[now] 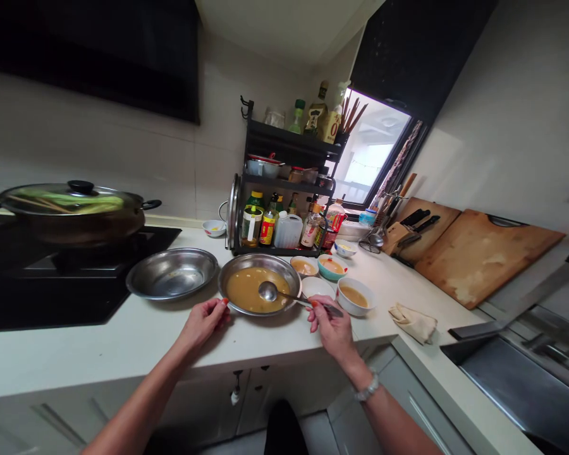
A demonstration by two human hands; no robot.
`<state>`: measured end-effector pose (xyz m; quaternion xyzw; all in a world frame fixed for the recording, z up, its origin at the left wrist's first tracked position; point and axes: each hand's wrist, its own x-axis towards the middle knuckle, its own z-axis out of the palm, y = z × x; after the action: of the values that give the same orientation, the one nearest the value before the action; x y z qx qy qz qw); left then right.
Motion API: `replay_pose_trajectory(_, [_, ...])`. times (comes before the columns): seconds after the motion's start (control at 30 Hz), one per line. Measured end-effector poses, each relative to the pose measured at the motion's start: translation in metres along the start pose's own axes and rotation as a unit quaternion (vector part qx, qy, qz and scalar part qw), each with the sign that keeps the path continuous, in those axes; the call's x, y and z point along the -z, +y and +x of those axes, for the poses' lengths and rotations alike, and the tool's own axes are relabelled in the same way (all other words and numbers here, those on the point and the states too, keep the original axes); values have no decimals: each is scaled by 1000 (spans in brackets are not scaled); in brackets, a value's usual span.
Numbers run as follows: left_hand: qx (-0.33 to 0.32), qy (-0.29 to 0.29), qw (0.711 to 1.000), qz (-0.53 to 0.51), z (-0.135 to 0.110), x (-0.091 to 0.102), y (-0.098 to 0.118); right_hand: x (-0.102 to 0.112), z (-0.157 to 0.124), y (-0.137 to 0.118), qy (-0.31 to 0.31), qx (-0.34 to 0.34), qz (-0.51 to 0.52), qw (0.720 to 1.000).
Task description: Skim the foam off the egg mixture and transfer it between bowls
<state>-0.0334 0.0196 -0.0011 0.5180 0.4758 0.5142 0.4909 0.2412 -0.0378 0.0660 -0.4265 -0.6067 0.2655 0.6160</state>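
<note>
Right grip [330, 323] on ladle [268, 291]; white counter [123, 357], black hob [95, 309], bright window [372, 151].

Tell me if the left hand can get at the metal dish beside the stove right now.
Probably yes: the left hand is at the rim of the big soup bowl, the metal dish lies close by to its left, and nothing visible stands between them.

Right fingers [318, 309] hold a ladle [268, 291] across the basin rim [260, 260].
</note>
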Motion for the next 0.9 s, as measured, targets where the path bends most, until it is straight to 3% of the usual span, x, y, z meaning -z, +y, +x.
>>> replay_pose_trajectory(0.1, [1, -4, 1000, -5, 0, 0, 0, -13, 6, 12, -36, -12, -1, 999])
replay_pose_trajectory(0.27, [-2, -4, 1000, -11, 1, -1, -1, -14, 18, 23, -10, 26, -39, 999])
replay_pose_trajectory(0.4, [-3, -10, 1000, -9, 1, 0, -2, -10, 19, 21, 8, 10, -46, 999])
replay_pose_trajectory(0.67, [2, -12, 1000, -9, -2, -1, 3, -9, 25, 20, 136, -101, 65, 983])
replay_pose_trajectory(0.9, [0, -11, 1000, -4, 0, 1, -1, -2, 29, 12, 172, -108, 121, 972])
